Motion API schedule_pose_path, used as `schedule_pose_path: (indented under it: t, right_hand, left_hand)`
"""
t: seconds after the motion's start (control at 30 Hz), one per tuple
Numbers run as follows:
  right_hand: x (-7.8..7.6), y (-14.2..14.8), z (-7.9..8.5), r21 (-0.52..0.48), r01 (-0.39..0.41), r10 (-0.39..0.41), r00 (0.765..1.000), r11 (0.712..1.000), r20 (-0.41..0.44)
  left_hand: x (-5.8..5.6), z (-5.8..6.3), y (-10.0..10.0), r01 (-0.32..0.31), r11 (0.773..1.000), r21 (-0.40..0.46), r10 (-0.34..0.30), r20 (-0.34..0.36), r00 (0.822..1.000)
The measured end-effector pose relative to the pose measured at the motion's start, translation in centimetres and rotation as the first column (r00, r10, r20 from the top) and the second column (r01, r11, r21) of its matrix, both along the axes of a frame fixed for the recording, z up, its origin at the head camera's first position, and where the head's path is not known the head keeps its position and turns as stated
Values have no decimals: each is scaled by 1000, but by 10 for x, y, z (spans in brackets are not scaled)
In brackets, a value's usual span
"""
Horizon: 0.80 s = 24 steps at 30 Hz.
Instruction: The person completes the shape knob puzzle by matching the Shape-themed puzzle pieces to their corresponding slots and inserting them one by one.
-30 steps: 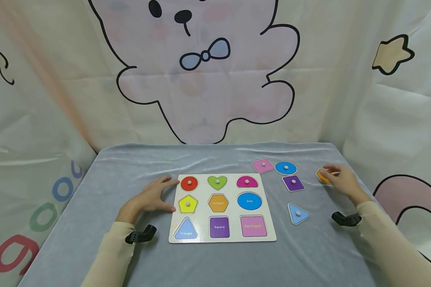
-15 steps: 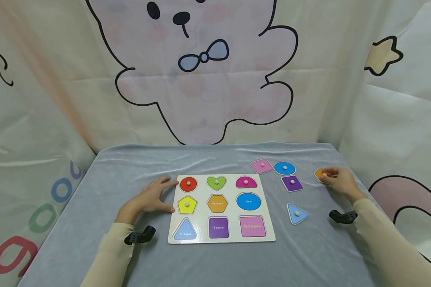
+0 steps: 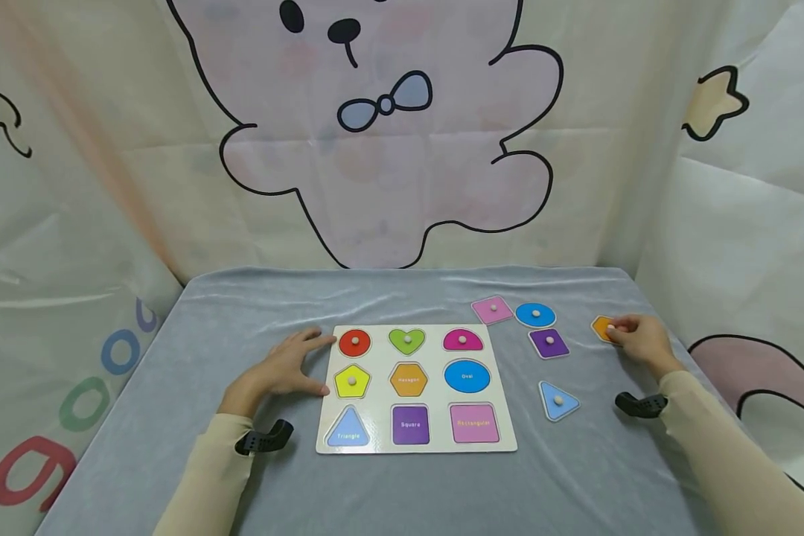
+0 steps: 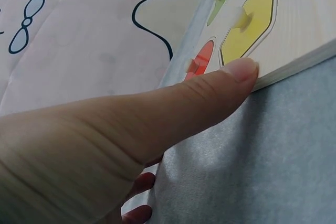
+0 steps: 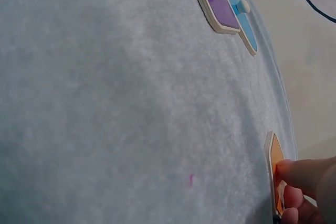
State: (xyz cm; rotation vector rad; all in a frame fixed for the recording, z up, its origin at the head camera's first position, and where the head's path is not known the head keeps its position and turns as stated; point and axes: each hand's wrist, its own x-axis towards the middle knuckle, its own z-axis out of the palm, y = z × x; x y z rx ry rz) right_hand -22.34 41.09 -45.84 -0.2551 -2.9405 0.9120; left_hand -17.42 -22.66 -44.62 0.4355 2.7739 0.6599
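Observation:
A white wooden puzzle board (image 3: 375, 447) lies flat on the table. The thumb and fingertips of my left hand (image 3: 280, 370) rest on its left edge; in the left wrist view the thumb (image 4: 210, 95) touches the rim beside the yellow pentagon piece (image 4: 252, 22). To the far right, my right hand (image 3: 645, 344) pinches an orange hexagon puzzle piece (image 3: 601, 328) at its middle, where the fingers hide its knob. The right wrist view shows the thumb (image 5: 307, 174) on this hexagon piece, which is near the cloth. On the board, the hexagon recess (image 3: 409, 380) shows its printed label.
Loose knobbed pieces lie right of the board: a pink rectangle (image 3: 487, 313), a blue oval (image 3: 526, 320), a purple square (image 3: 541, 348) and a light blue triangle (image 3: 554, 411). Red circle (image 3: 348, 347), green heart (image 3: 399, 344) and magenta semicircle (image 3: 457, 343) pieces sit in the board's back row.
My right hand's fingers have drawn together on the hexagon piece, and the hand has shifted slightly toward me. The left hand stays at the board's edge.

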Motion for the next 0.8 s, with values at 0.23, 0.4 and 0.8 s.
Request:
schedule_pose_path:
  t: [0.23,0.4,0.8]
  right_hand:
    - [2,0,3,-12,19,-19,1000,1000,-1]
    - [1,-3,3,12,-10,11,998,1000,-64]
    - [4,-11,6,14,-45,46,995,999,-91]
  left_hand:
    - [-2,0,1,4,1000,3,-4,13,1000]
    - [-3,0,0,12,1000,8,-12,3,1000]
    - [-1,-2,-2,-1,1000,19,1,20,1000]
